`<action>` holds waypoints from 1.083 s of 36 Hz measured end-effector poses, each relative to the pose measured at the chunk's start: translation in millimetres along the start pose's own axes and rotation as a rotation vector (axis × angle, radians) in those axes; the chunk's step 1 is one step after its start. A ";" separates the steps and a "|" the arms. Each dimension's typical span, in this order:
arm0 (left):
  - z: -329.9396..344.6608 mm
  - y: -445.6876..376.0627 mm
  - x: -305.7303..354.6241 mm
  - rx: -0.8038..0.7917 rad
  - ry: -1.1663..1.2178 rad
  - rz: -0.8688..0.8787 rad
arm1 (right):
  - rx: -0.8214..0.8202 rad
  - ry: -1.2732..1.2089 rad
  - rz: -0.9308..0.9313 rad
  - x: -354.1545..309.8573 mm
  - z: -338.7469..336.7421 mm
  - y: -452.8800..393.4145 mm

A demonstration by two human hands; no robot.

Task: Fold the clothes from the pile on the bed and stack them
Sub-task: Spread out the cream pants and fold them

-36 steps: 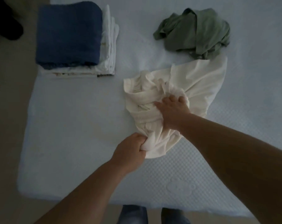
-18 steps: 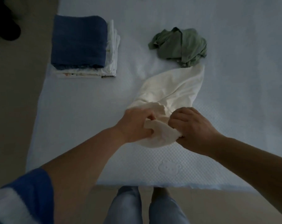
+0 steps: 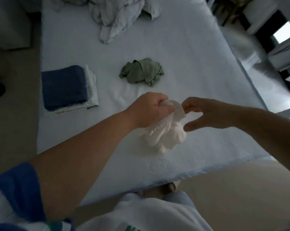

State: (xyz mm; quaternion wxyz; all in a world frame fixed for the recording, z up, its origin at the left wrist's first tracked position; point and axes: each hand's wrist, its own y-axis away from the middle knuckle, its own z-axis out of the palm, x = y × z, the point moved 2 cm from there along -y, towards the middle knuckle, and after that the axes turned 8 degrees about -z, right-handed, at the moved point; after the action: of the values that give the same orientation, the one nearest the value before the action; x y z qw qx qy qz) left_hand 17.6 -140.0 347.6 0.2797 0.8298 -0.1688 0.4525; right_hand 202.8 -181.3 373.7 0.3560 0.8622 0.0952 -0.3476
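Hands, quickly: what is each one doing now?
Left hand: grips the bunched cream garment.
Right hand: open, fingertips at the garment's top edge.

Bare bed (image 3: pixel 199 84) between green garment (image 3: pixel 141 72) and folded stack (image 3: pixel 67 88).

Clothes waiting on the bed, one piece being held up

A cream garment (image 3: pixel 164 135) is hanging bunched above the near part of the bed (image 3: pixel 199 80). A crumpled green garment (image 3: pixel 141 72) is lying in the middle. A folded stack (image 3: pixel 69 89) with a blue towel (image 3: pixel 63 86) on top is sitting at the left edge, and the unfolded white pile (image 3: pixel 117 15) is lying at the far end.
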 end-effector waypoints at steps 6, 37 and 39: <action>3.8 -15.2 64.6 -0.045 -0.036 0.117 | 0.180 -0.247 -0.062 28.4 -8.5 15.5; -12.0 -88.8 146.4 0.320 -1.247 -0.172 | 0.416 1.138 -0.009 136.8 -242.8 126.0; -11.5 -90.8 145.2 0.240 -1.293 -0.167 | 0.416 1.131 0.004 140.2 -250.5 121.3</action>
State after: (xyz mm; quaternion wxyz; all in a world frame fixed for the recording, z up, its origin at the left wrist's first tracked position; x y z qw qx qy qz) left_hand 136.0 -65.5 447.0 0.0620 0.9698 -0.1862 -0.1445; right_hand 489.7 -110.9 473.0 0.0746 0.9651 0.1983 0.1542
